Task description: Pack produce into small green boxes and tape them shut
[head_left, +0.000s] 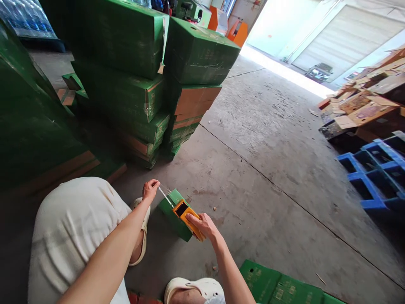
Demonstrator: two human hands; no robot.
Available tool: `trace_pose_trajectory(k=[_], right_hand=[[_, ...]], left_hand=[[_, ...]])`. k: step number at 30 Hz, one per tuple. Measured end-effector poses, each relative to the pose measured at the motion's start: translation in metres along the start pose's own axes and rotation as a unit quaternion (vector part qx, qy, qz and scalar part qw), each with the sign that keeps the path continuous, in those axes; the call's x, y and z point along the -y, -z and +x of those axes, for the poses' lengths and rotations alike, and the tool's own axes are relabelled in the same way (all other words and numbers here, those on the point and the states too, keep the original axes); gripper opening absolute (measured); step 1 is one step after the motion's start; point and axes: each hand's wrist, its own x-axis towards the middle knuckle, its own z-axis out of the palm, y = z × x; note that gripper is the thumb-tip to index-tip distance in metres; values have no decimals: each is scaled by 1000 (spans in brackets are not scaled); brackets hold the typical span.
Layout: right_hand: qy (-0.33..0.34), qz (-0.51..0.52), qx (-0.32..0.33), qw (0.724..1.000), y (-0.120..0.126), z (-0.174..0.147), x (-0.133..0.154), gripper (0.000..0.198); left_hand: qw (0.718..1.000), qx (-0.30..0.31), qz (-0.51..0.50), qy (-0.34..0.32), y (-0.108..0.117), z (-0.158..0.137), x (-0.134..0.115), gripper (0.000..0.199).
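Observation:
My right hand (202, 224) is wrapped round a yellow handheld device (187, 214) with a dark window near its top end; its exact kind I cannot make out. A thin white strip (166, 196) runs from that end of the device up to my left hand (150, 190), which is closed in a pinch on it. Under the device, a small green box (173, 217) rests on the concrete floor, partly hidden by the device and my right hand. Whether the device touches the box I cannot tell.
Tall stacks of green cartons (196, 55) stand ahead and to the left. A flattened green carton (278, 283) lies at the lower right. Further right are a blue plastic pallet (373, 169) and a heap of cardboard boxes (373, 105). A clog (193, 289) is beneath my right arm.

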Motion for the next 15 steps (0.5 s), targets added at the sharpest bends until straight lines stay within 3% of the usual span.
trace_pose_trajectory(k=[4, 11, 15], right_hand=[[-34, -23, -3, 999, -1, 6, 7, 62], [0, -81, -32, 996, -6, 20, 5, 67], [-20, -141, -40, 989, -10, 24, 10, 69]], left_hand=[[1000, -9, 4, 18, -10, 7, 12, 19], [999, -18, 1, 49, -29, 16, 37, 22], [998, -17, -16, 65, -41, 22, 52, 21]])
